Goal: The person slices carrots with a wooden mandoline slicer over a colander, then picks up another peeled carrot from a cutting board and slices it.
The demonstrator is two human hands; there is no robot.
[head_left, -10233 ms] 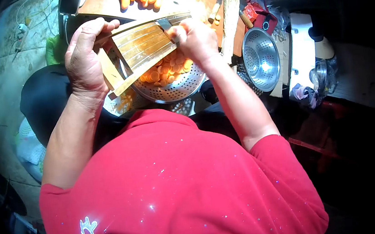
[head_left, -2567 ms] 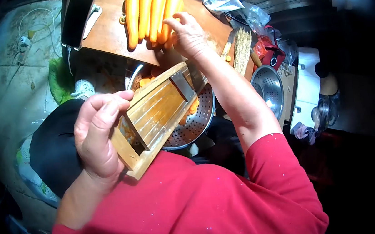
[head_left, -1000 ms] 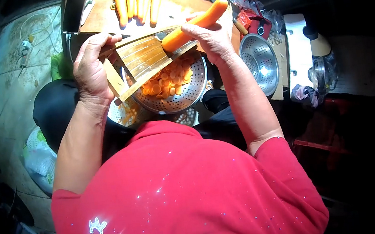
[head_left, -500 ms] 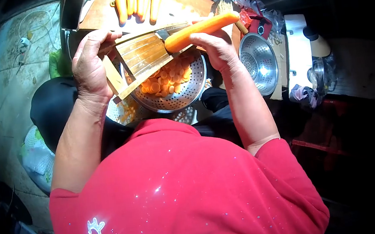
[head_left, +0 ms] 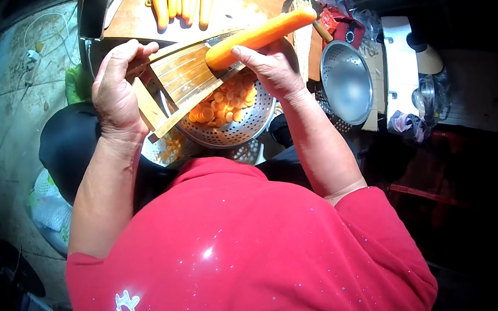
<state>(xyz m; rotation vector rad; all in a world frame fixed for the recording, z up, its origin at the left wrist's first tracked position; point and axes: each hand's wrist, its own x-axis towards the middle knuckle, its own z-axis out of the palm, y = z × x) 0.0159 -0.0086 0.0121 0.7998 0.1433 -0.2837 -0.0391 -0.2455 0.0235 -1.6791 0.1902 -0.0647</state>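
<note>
My left hand (head_left: 118,90) is closed around the near left end of a wooden mandoline slicer (head_left: 183,74), which tilts over a metal colander (head_left: 263,108). A long peeled carrot (head_left: 261,37) lies slantwise on the slicer, its lower end against the wooden bed. My right hand (head_left: 273,68) grips this carrot, with the thumb on its near side; the other fingers are hidden beneath or behind it. Round carrot slices (head_left: 222,105) are heaped in the colander below. The slicer's blade is mostly covered by the carrot.
Several whole peeled carrots (head_left: 184,1) lie on the brown tabletop (head_left: 245,1) ahead. At the right stands a second colander (head_left: 346,81), near a straw brush (head_left: 302,34) and a red bag (head_left: 348,29). A bowl with orange scraps (head_left: 166,149) sits low at the left.
My right hand has slid the carrot left and slightly down along the slicer bed. My left hand and the slicer have stayed nearly in place.
</note>
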